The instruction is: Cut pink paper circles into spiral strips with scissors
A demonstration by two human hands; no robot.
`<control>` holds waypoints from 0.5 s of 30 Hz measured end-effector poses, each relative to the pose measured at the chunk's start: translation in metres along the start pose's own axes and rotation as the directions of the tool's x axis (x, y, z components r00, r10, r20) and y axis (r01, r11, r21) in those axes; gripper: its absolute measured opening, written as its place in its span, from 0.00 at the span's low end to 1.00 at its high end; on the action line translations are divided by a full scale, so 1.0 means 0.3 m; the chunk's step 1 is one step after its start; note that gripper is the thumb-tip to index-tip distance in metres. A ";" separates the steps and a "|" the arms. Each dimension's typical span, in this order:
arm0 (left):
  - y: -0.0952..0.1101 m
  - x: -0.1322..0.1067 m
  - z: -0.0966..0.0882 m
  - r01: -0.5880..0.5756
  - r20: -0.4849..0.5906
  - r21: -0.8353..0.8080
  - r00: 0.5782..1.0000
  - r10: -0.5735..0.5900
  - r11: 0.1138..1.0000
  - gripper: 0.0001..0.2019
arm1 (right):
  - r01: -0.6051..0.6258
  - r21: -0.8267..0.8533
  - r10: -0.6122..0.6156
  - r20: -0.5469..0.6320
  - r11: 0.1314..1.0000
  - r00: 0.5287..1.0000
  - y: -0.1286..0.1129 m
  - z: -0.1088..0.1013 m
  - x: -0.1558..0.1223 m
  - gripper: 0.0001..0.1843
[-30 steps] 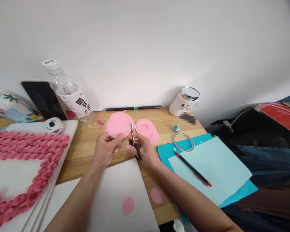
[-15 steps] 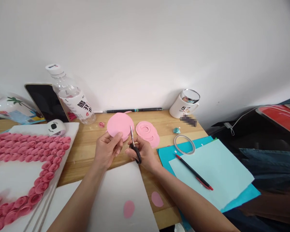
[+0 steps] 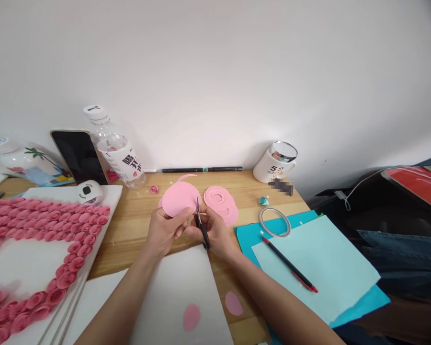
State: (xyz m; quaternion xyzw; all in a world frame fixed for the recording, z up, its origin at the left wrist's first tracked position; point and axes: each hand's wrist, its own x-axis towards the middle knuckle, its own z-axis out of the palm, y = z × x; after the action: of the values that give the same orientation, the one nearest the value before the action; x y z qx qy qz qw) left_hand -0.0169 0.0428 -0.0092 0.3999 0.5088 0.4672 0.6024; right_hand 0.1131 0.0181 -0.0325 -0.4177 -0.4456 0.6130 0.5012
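Observation:
My left hand (image 3: 164, 230) pinches the lower edge of a pink paper disc (image 3: 177, 199) and holds it above the wooden desk (image 3: 129, 225). My right hand (image 3: 212, 231) grips small black-handled scissors (image 3: 201, 223), blades pointing up into the disc's right edge. A thin pink strip curls off the top of the disc. A stack of spiral-cut pink discs (image 3: 221, 203) lies just right of the hands.
A white board edged with pink paper roses (image 3: 50, 239) lies at left, with a plastic bottle (image 3: 117, 153), a phone (image 3: 79, 155) and a white mug (image 3: 275, 163) by the wall. Blue paper sheets (image 3: 316, 263), a tape ring (image 3: 275, 222) and a red pen (image 3: 289, 264) lie at right. White sheets (image 3: 179, 297) lie in front.
The view has tilted so everything sits lower in frame. My right hand's scissors have cut further round the disc, and a pink strip now curls off its top.

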 end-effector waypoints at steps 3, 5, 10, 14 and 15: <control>0.003 -0.002 0.001 -0.002 -0.003 0.000 1.000 0.002 1.000 0.12 | 0.016 -0.001 -0.016 0.008 1.000 1.000 -0.003 0.002 -0.001 0.27; 0.006 -0.002 0.000 -0.007 -0.002 0.001 1.000 0.007 1.000 0.12 | 0.026 0.007 -0.026 0.015 1.000 1.000 -0.005 0.004 -0.002 0.26; 0.007 0.001 -0.001 -0.013 0.014 0.006 1.000 0.013 1.000 0.12 | 0.025 0.030 -0.026 0.028 0.999 0.999 -0.018 0.008 -0.004 0.26; 0.004 0.004 -0.002 -0.014 0.014 -0.001 1.000 0.014 1.000 0.12 | 0.019 0.037 -0.020 0.036 0.999 0.999 -0.015 0.007 -0.004 0.27; 0.005 0.004 -0.002 -0.016 0.013 -0.001 1.000 0.016 1.000 0.12 | 0.014 0.037 -0.015 0.035 0.999 0.999 -0.012 0.006 -0.004 0.27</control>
State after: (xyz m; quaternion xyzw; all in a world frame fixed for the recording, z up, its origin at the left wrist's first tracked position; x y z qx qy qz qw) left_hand -0.0176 0.0443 -0.0082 0.4068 0.5016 0.4694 0.6021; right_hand 0.1123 0.0172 -0.0284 -0.3943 -0.4461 0.6248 0.5051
